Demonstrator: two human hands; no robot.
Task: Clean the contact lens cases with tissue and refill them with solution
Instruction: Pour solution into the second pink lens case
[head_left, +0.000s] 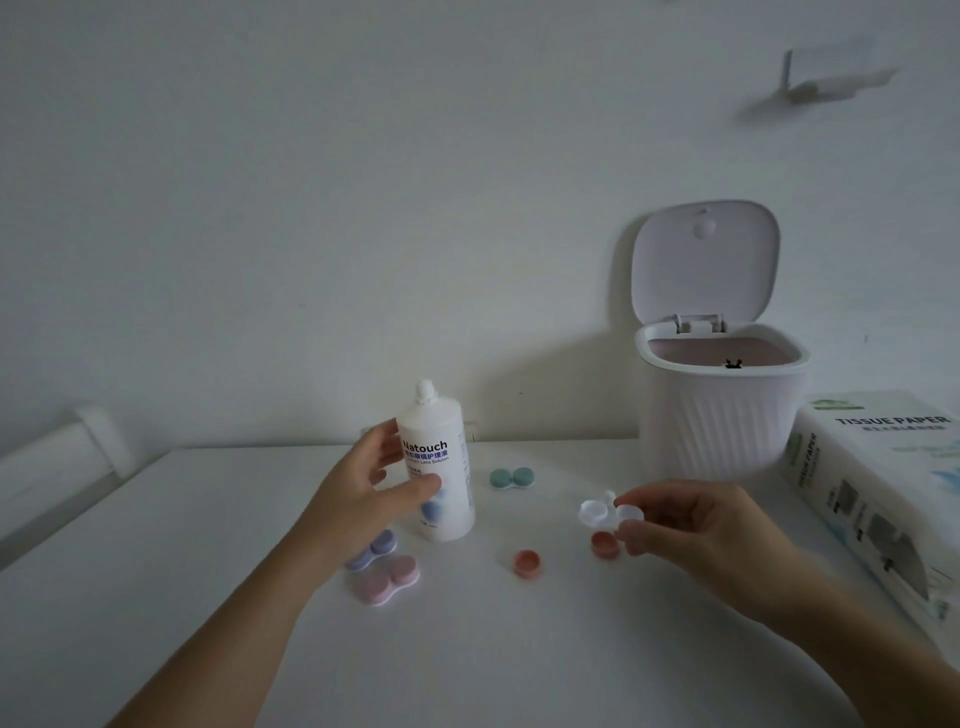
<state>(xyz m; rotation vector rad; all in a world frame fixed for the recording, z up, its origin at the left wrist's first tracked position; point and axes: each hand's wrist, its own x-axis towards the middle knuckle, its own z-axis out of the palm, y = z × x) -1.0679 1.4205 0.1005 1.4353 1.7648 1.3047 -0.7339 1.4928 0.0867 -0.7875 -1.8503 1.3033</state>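
The right hand (691, 525) pinches a clear, uncapped plastic contact lens case (610, 512) by its right-hand well, thumb below and fingertips above, holding it just off the white tabletop (519, 649) with the free well pointing toward the middle. The left hand (374, 483) is curled around the lower body of an upright white plastic bottle of lens solution (441, 462), thumb across the front of the label, fingers behind; its white nozzle cap looks to be in place, though this is hard to tell. This reads as the refill step for the clear case: wiping seems done for this one, and the bottle is being taken up to fill it. The next move would call for opening the nozzle, bringing bottle and case together, tipping the spout over each well in turn, and keeping the case level so nothing spills. Two coral-red round screw caps (527, 563) lie on the table, one just below the held case and one nearer the centre, likely its lids. A capped mint-green case (512, 478) sits beyond, between the hands; a lilac capped case (371, 552) and a pink capped case (387, 579) lie just under the left wrist. Farther right stand a white ribbed desktop bin (719, 415) with its lid up and a white pack of tissue paper (883, 483).
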